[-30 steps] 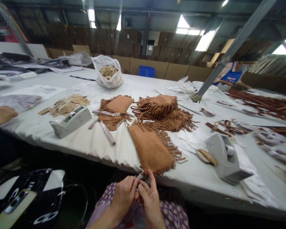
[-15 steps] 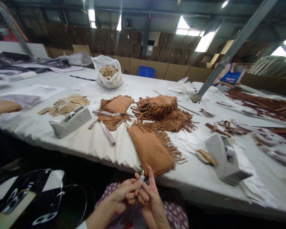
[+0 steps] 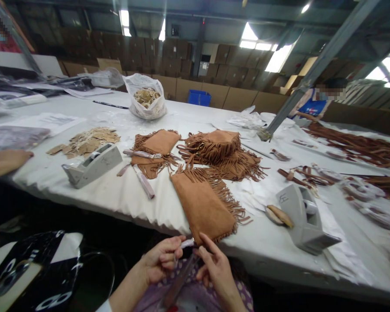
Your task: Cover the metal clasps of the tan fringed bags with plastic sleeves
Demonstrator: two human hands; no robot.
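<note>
My left hand (image 3: 160, 259) is closed in a pinch on a small pale wrapped piece (image 3: 186, 244) at the near corner of a brown fringed suede pouch (image 3: 203, 205). My right hand (image 3: 216, 268) is just beside it, fingers curled around a thin brown strap (image 3: 178, 281) that runs down over my lap. Both hands are below the table's front edge (image 3: 143, 219). The pouch lies flat on the white table cover and overhangs the edge slightly.
More fringed suede pouches (image 3: 219, 151) lie mid-table. Two grey tape dispensers (image 3: 91, 165) (image 3: 303, 219) stand left and right. Tan tags (image 3: 84, 141), a plastic bag (image 3: 146, 103), brown straps (image 3: 360, 145). Another person's hand (image 3: 6, 159) rests at the left; a seated person (image 3: 318, 104) far right.
My hands have drawn apart and lowered; the left now pinches the pale piece while a brown strap shows under the right. The other person's hand at left shifted slightly.
</note>
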